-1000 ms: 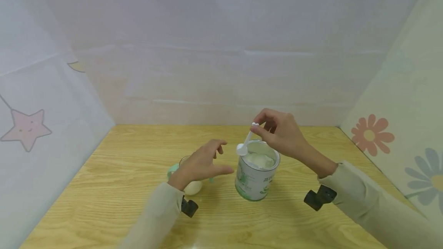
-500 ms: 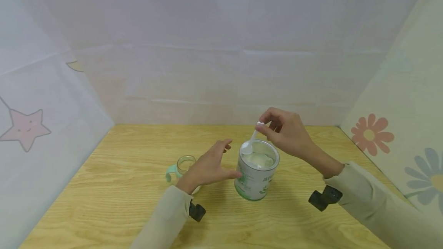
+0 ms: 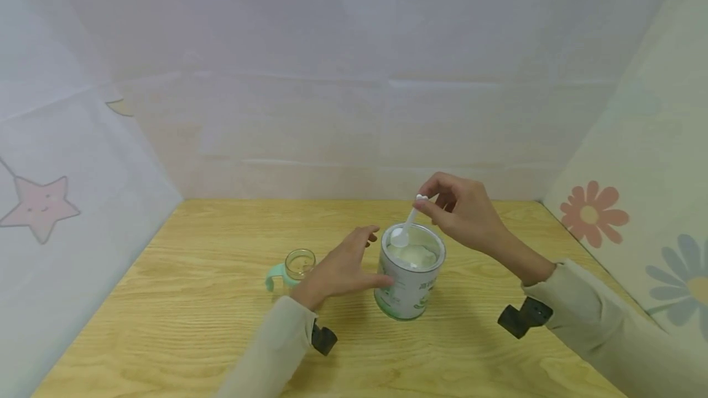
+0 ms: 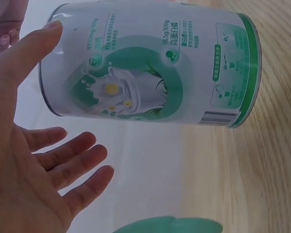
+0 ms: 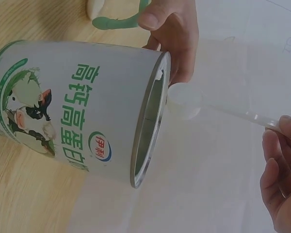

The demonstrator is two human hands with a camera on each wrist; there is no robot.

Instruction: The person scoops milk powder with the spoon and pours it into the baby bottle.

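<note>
A white-and-green milk powder can [image 3: 406,290] stands upright, its top off and pale powder showing inside. My right hand [image 3: 461,210] pinches the handle end of a white measuring scoop [image 3: 410,218] between thumb and fingers. The scoop's bowl hangs at the can's mouth by the far left rim; in the right wrist view the scoop [image 5: 185,101] shows just beyond the rim. My left hand [image 3: 343,268] is held spread beside the can's left side, with the thumb overlapping the wall near the rim in the left wrist view and the fingers straight and apart.
Left of the can stands a clear bottle [image 3: 300,263] without a lid, with a mint-green handle [image 3: 272,276]; my left wrist partly hides it. Both are on a wooden table [image 3: 182,306]. Printed cloth walls [image 3: 354,128] close off the back and sides.
My right hand has carried the scoop slightly right and down, from the left rim to over the can's mouth. My left hand has moved right, from by the bottle to the can's side.
</note>
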